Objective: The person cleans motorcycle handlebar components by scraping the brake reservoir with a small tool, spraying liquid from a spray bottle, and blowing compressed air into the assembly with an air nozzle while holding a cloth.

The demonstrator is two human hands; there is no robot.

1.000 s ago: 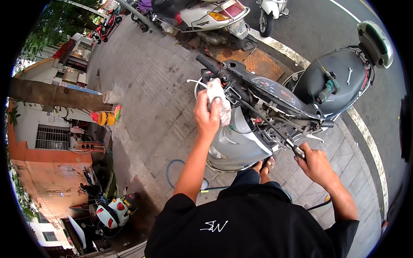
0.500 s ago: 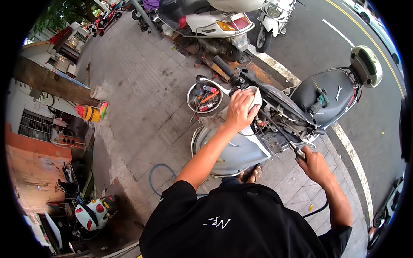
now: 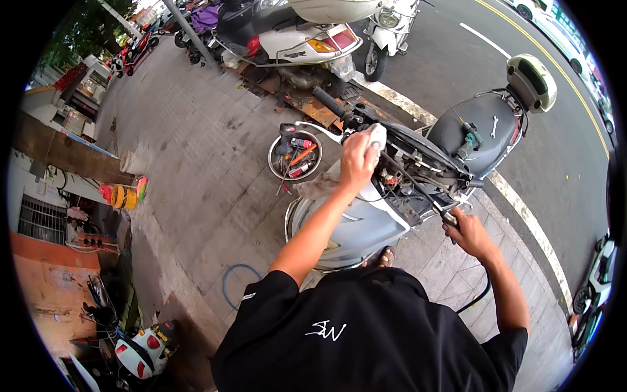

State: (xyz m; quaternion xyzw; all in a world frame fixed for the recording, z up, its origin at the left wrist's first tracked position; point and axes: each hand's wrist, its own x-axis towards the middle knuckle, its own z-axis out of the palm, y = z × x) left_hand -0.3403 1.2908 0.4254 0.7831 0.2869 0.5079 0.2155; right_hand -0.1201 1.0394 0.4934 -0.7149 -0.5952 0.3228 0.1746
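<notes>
My left hand (image 3: 359, 160) is closed on a whitish cloth (image 3: 377, 135) against the handlebar area of a grey scooter (image 3: 346, 225). The scooter's front is opened up, with wires and metal parts (image 3: 398, 178) bare between my hands. My right hand (image 3: 469, 234) is wrapped round the handle of an air blow gun (image 3: 450, 217), whose long thin nozzle points up and left toward those parts. A dark hose (image 3: 480, 298) hangs below that hand. On the scooter's black seat (image 3: 480, 124) lie a green power tool (image 3: 469, 144) and a wrench (image 3: 495, 125).
A round tub of tools and cans (image 3: 316, 160) stands left of the handlebar, a brownish rag (image 3: 317, 187) beside it. White scooters (image 3: 307, 49) are parked ahead. A blue hose (image 3: 225, 287) curls on the paving. The road with cars (image 3: 555, 36) runs along the right.
My left hand with the cloth has moved from the left handlebar end inward to the scooter's middle. The view has shifted, bringing the tool tub into sight. My right hand keeps its grip.
</notes>
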